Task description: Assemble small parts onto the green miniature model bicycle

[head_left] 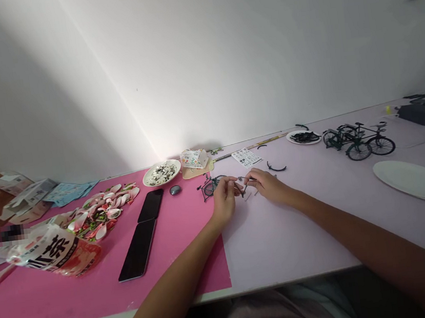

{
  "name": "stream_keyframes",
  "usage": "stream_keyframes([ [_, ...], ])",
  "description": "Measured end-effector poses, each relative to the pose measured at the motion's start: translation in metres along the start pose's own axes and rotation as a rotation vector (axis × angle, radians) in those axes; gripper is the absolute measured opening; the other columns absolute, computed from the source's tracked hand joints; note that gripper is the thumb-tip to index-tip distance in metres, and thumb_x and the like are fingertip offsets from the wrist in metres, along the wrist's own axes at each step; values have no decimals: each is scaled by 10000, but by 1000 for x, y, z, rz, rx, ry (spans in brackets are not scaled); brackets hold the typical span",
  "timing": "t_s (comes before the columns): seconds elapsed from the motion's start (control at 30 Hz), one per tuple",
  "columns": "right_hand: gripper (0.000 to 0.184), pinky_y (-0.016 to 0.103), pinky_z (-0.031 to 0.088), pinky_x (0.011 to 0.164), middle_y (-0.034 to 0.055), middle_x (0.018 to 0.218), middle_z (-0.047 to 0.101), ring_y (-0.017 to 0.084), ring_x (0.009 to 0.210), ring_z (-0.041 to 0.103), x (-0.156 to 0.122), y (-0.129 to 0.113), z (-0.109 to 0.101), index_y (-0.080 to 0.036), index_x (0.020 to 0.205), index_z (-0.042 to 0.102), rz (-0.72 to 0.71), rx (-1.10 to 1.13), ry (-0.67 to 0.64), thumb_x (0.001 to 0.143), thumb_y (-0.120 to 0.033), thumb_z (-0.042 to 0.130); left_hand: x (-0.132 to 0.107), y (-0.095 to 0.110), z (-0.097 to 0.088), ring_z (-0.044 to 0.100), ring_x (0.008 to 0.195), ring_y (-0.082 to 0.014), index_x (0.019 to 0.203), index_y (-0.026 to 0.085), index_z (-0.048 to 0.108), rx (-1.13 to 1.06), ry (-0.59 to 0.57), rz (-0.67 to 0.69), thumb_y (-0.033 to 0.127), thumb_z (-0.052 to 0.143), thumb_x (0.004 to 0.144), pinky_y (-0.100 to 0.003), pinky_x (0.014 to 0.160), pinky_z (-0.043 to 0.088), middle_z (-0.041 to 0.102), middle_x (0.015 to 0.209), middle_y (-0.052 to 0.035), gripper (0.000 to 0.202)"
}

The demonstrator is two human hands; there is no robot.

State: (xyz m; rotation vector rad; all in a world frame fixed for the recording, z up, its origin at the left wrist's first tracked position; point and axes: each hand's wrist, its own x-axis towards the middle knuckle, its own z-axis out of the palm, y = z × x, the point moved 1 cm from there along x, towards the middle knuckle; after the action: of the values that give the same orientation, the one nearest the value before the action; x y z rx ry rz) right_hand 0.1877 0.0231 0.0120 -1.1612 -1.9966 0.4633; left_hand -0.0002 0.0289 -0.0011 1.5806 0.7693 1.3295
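Observation:
My left hand point(225, 200) is closed in a pinch on a small dark model bicycle point(210, 186) that stands on the table where the pink mat meets the pale surface. My right hand point(266, 183) is closed too, its fingertips pinching a tiny dark part point(242, 190) right beside the model. The two hands nearly touch at the fingertips. A curved black part point(276, 167) lies just beyond my right hand.
Two dark phones point(143, 224) lie on the pink mat point(97, 292), with a snack bag point(53, 250) and pink-white wrappers point(102, 208) further left. A bowl of small pieces point(161, 173), a sheet point(247, 157), finished model bicycles point(357, 141) and white plates point(420, 182) stand around.

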Motion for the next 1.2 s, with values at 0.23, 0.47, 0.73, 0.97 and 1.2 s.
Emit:
stream_keyframes([
  [0.23,166,316,473,757,41,923,621,202,854,613,0,3,2,-244,934,651,-79,10,49,987,-214,496,4,-12,-1,699,678,-156,1039,146,607,-94,-48,-160,668,611,896,-288,673,554,712,834,-70,542],
  [0.47,168,321,461,728,39,898,627,196,805,602,0,3,6,-242,930,666,-64,5,30,998,-253,513,1,-14,5,720,731,-170,1072,129,623,-133,-124,-175,488,856,744,-279,685,556,729,858,-76,540],
  [0.73,177,318,444,687,35,945,658,195,795,603,-4,-7,4,-245,1005,598,17,51,-2,1011,-400,513,1,-11,2,690,700,-144,1087,131,686,-68,-81,-150,378,844,777,-267,689,556,727,802,-56,426],
  [0.97,197,300,379,625,-21,823,568,158,670,495,-8,-20,-3,-252,957,483,85,74,-25,1038,-418,416,4,-16,0,696,726,-155,1028,131,730,-14,-5,-125,349,817,802,-287,717,561,741,841,-76,326],
  [1.2,173,311,431,702,21,953,621,173,794,558,-6,-15,0,-243,943,498,18,80,15,1018,-396,469,7,-14,-6,714,793,-171,972,137,715,27,146,-58,343,783,828,-292,763,551,751,901,-91,260],
])
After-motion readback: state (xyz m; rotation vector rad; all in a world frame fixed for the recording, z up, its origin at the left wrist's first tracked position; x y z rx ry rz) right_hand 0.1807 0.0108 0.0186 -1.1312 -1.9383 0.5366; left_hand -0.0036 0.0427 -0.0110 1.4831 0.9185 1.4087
